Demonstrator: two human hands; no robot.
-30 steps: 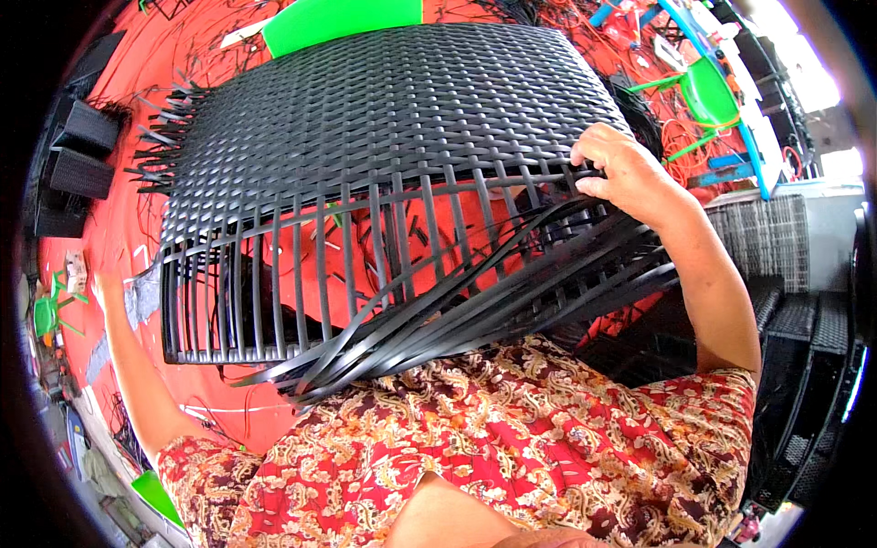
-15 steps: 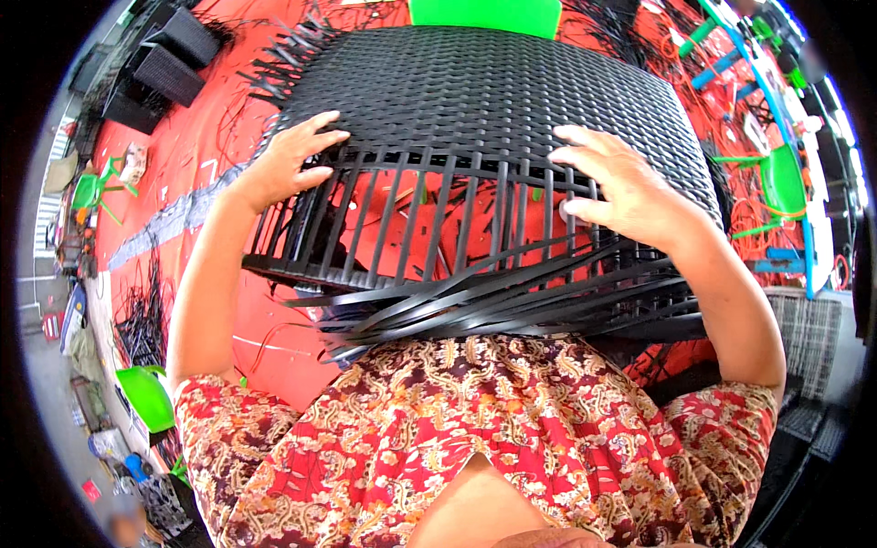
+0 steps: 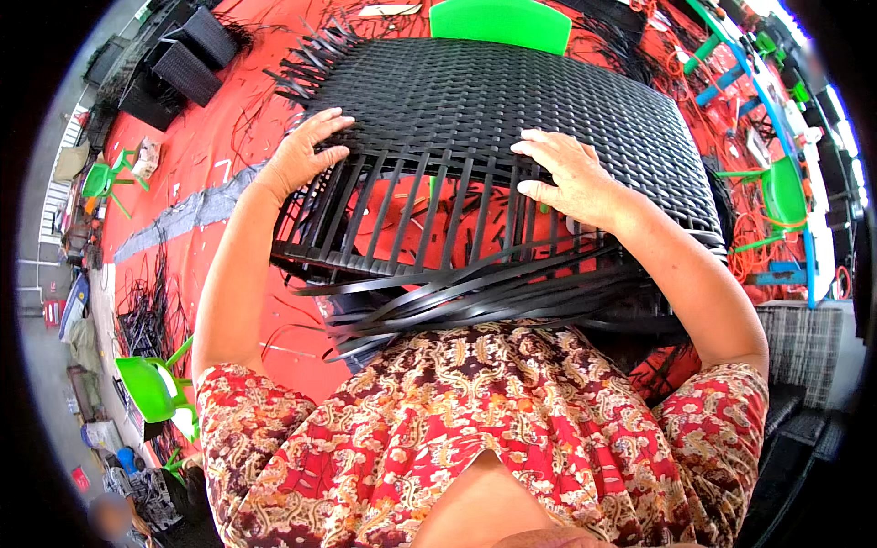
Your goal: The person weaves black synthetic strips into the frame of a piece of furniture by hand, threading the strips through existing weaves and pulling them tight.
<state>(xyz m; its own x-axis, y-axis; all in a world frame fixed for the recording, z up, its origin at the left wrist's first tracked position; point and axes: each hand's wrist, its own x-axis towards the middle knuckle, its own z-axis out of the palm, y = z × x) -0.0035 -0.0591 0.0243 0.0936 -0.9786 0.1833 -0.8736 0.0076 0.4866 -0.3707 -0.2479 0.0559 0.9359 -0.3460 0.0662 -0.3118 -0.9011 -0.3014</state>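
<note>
The woven panel (image 3: 512,100) is looking stiff, grippable at its sides. Over it, left hand (image 3: 306,153) and right hand (image 3: 574,180) are showing parted fingers.

From the fingers of your left hand (image 3: 297,162) and right hand (image 3: 580,181), the weave (image 3: 484,91) runs away from you to a chair (image 3: 501,26) at its far edge. Nearer you than those fingers, strips (image 3: 475,297) lie across the frame (image 3: 340,264). Other chairs stand well left (image 3: 146,387) and well right (image 3: 783,194) of your fingers.
</note>
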